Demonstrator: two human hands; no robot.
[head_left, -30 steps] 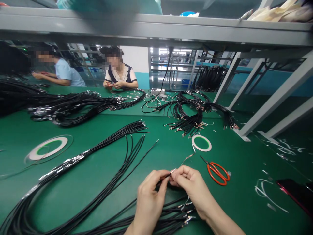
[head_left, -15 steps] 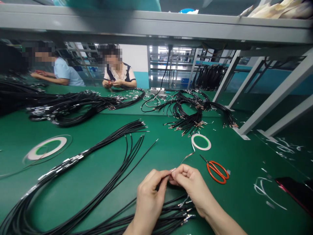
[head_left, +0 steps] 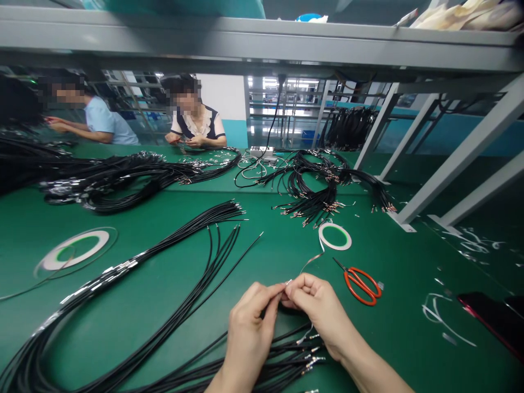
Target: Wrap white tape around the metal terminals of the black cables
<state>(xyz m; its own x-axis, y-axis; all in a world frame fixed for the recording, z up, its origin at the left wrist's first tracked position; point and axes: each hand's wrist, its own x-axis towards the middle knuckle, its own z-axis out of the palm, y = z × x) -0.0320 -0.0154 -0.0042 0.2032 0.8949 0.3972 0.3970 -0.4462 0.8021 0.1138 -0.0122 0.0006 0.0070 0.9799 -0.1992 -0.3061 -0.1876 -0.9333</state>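
My left hand [head_left: 249, 327] and my right hand [head_left: 317, 308] meet at the near middle of the green table [head_left: 164, 284]. Both pinch the metal-tipped end of one black wire [head_left: 286, 284], fingertips touching. A thin strip of white tape [head_left: 311, 261] runs from that tip up to a small tape roll [head_left: 334, 237]. Under my hands lies a bundle of black wires with metal terminals [head_left: 303, 355]. A long loop of black wires [head_left: 135, 273] sweeps across the table to the left.
Orange-handled scissors [head_left: 360, 283] lie right of my hands. A larger tape roll [head_left: 76, 250] sits at left. More wire bundles [head_left: 323, 196] lie farther back. Two people sit across the table. A dark phone [head_left: 495, 322] lies at right. Shelf struts [head_left: 458, 164] slant down at right.
My hands stay together on the wire tip, with only small finger shifts. The view has drifted slightly.
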